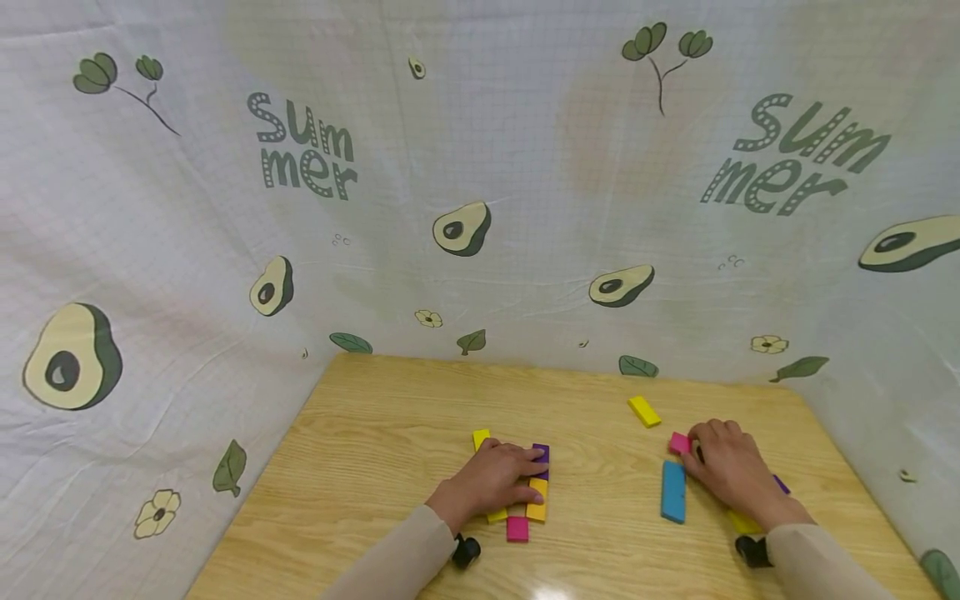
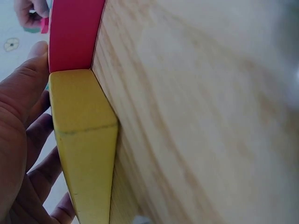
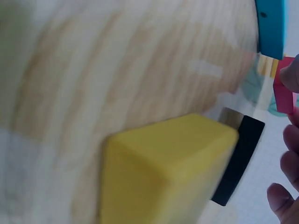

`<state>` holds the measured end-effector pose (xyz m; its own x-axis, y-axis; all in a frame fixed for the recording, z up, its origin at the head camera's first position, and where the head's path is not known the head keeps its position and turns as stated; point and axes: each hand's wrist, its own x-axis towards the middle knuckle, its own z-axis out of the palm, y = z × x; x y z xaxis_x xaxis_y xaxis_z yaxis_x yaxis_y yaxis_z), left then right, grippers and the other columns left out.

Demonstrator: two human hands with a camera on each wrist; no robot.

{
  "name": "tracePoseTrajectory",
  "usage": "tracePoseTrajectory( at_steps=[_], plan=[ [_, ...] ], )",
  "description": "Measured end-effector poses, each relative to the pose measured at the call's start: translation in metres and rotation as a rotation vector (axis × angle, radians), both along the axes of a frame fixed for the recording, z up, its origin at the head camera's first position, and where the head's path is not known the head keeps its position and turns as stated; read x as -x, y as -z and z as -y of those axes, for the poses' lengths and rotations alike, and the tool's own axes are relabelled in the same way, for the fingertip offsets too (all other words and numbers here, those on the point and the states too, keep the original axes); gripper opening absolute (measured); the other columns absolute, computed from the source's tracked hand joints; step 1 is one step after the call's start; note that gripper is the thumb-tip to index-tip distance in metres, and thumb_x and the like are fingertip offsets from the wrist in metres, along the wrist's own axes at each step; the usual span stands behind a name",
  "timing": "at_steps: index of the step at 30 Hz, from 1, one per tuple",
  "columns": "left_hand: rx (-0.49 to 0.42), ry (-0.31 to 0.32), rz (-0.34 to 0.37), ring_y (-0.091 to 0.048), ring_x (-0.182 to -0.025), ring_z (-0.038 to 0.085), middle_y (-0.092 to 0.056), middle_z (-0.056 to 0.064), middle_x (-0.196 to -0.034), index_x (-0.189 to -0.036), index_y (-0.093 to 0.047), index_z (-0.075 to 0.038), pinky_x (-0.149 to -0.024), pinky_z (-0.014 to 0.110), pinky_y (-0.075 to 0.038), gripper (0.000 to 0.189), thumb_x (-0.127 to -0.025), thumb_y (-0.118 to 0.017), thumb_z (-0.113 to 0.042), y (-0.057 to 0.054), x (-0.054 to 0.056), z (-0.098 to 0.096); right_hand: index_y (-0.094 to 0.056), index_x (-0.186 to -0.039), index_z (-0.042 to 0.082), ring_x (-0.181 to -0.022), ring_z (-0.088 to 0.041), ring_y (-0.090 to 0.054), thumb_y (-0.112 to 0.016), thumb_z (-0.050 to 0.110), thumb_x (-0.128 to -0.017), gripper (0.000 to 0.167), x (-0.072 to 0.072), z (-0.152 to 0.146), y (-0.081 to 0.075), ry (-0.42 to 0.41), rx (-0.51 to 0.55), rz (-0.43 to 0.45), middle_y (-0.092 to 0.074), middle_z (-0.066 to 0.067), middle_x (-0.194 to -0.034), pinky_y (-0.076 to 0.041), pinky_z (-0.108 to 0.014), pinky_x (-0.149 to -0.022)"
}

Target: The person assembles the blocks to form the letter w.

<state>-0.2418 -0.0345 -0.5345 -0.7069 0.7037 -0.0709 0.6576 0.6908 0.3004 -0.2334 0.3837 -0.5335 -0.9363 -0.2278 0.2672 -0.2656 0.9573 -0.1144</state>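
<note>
The right hand (image 1: 726,465) seemingly pinches a pink block (image 1: 679,442) between thumb and fingers.

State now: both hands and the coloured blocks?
Left hand: spread, touching blocks
Orange block: under thumb
Left purple block: under fingertips
Left pink block: ungripped
Right hand: pinching
Right pink block: pinched
Blue block: ungripped
Far yellow block: ungripped
Left yellow block: partly hidden
Right yellow block: ungripped
Right purple block: partly hidden

Left hand (image 1: 491,477) outstretched, right hand (image 1: 727,467) pinching
Backs face up — left thumb (image 1: 528,495) apart from its fingers, right thumb (image 3: 292,77) opposite its fingertips.
</note>
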Motion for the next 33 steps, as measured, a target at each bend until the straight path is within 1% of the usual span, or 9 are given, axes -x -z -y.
tracePoseTrajectory(
  at_steps=[3, 7, 12, 17, 21, 24, 28, 33],
  plan=[
    [-0.002, -0.001, 0.002, -0.048, -0.148, 0.016, -0.046, -0.014, -0.164, -0.155, -0.055, -0.033, -0.119, 0.052, -0.036, 0.057, -0.103, -0.058, -0.058, 0.000, 0.000, 0.000, -0.064, -0.108, 0.002, -0.098, -0.039, -0.053, -0.077, 0.025, -0.094, 0.030, 0.001, 0.003, -0.003, -0.003, 0.008, -0.021, -0.064, -0.016, -0.103, -0.046, -0.057, -0.082],
    [-0.002, 0.006, -0.007, -0.048, -0.148, 0.015, -0.046, -0.013, -0.163, -0.155, -0.055, -0.033, -0.118, 0.052, -0.037, 0.057, -0.103, -0.057, -0.059, 0.002, 0.000, 0.000, -0.065, -0.109, 0.002, -0.101, -0.040, -0.052, -0.078, 0.025, -0.094, 0.030, 0.002, 0.012, -0.009, -0.006, 0.026, -0.008, -0.064, -0.018, -0.106, -0.046, -0.059, -0.085],
    [0.007, 0.006, -0.007, -0.048, -0.148, 0.015, -0.046, -0.014, -0.164, -0.155, -0.055, -0.033, -0.118, 0.051, -0.037, 0.058, -0.103, -0.058, -0.059, 0.001, 0.000, 0.000, -0.066, -0.110, 0.002, -0.102, -0.039, -0.051, -0.081, 0.026, -0.093, 0.033, 0.005, 0.030, -0.013, -0.026, 0.042, -0.001, -0.064, -0.017, -0.107, -0.045, -0.056, -0.085],
    [0.016, 0.001, -0.005, -0.048, -0.148, 0.014, -0.045, -0.015, -0.164, -0.155, -0.055, -0.034, -0.118, 0.051, -0.037, 0.058, -0.103, -0.058, -0.059, 0.000, 0.000, 0.000, -0.067, -0.109, 0.002, -0.099, -0.034, -0.053, -0.081, 0.023, -0.091, 0.031, 0.011, 0.055, -0.011, -0.078, 0.036, -0.040, -0.065, -0.014, -0.105, -0.045, -0.051, -0.082],
    [0.012, -0.002, -0.001, -0.048, -0.149, 0.014, -0.045, -0.015, -0.164, -0.155, -0.055, -0.033, -0.119, 0.050, -0.037, 0.058, -0.103, -0.058, -0.058, 0.000, -0.001, 0.000, -0.067, -0.105, 0.006, -0.093, -0.030, -0.053, -0.082, 0.023, -0.090, 0.027, 0.015, 0.077, -0.007, -0.126, 0.037, -0.074, -0.065, -0.009, -0.100, -0.043, -0.046, -0.077],
    [0.011, -0.001, 0.003, -0.048, -0.149, 0.014, -0.045, -0.015, -0.164, -0.155, -0.055, -0.033, -0.119, 0.050, -0.037, 0.058, -0.103, -0.058, -0.058, -0.001, -0.001, 0.000, -0.067, -0.103, 0.007, -0.092, -0.028, -0.053, -0.082, 0.023, -0.090, 0.025, 0.017, 0.095, -0.004, -0.158, 0.046, -0.087, -0.064, -0.006, -0.097, -0.043, -0.044, -0.076],
    [0.018, 0.002, 0.000, -0.048, -0.149, 0.015, -0.045, -0.014, -0.164, -0.155, -0.055, -0.033, -0.119, 0.050, -0.037, 0.058, -0.103, -0.057, -0.059, -0.002, -0.001, 0.000, -0.068, -0.105, 0.007, -0.094, -0.028, -0.054, -0.081, 0.021, -0.091, 0.025, 0.019, 0.117, -0.003, -0.187, 0.049, -0.068, -0.064, -0.005, -0.099, -0.045, -0.044, -0.080],
    [0.024, 0.007, -0.004, -0.048, -0.149, 0.015, -0.046, -0.013, -0.164, -0.155, -0.055, -0.033, -0.119, 0.048, -0.038, 0.059, -0.102, -0.057, -0.060, -0.002, 0.000, -0.001, -0.069, -0.108, 0.006, -0.098, -0.028, -0.054, -0.080, 0.023, -0.093, 0.025, 0.022, 0.138, -0.003, -0.202, 0.049, -0.027, -0.065, -0.006, -0.103, -0.046, -0.047, -0.085]
  ],
)
